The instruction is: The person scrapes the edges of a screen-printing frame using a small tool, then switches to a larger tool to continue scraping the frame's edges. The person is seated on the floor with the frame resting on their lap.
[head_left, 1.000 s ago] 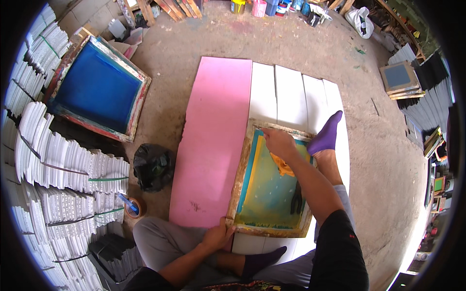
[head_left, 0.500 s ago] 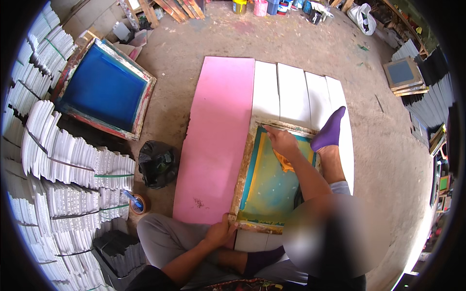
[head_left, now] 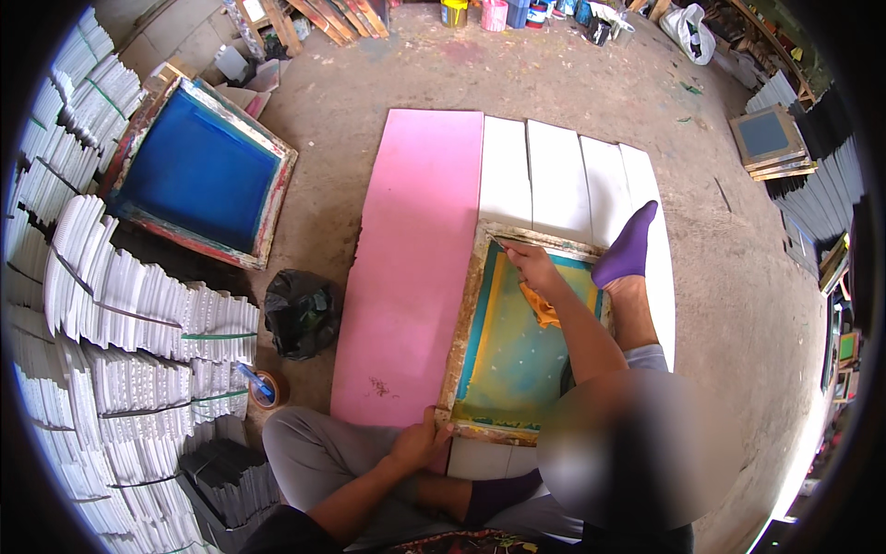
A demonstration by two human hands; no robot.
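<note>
A screen-printing frame [head_left: 451, 369] with a worn wooden border and yellow-green and teal mesh lies before me on white boards. My left hand [head_left: 420, 445] is closed on its near left corner, thumb over the wood. Across the mesh reaches my right arm. My right hand [head_left: 535, 268] is pinched around a thin, pointed tool [head_left: 499, 243], whose tip is at the frame's far left corner; its exact kind is too small to make out. Just under that hand, a crumpled orange cloth [head_left: 539, 307] rests on the mesh, partly covered by the forearm.
Left of the frame lies a long pink board [head_left: 406, 268], beside white boards [head_left: 506, 166]. Farther left are a black plastic bag [head_left: 301, 314], a tape roll [head_left: 268, 390], a blue screen [head_left: 198, 171] and stacked white bundles [head_left: 138, 305]. My purple-socked foot [head_left: 629, 247] sits by the frame's right edge.
My right hand has shifted very slightly at the far left corner, and the thin tool's tip shows more clearly. The left hand keeps its hold; the frame has not visibly moved.
</note>
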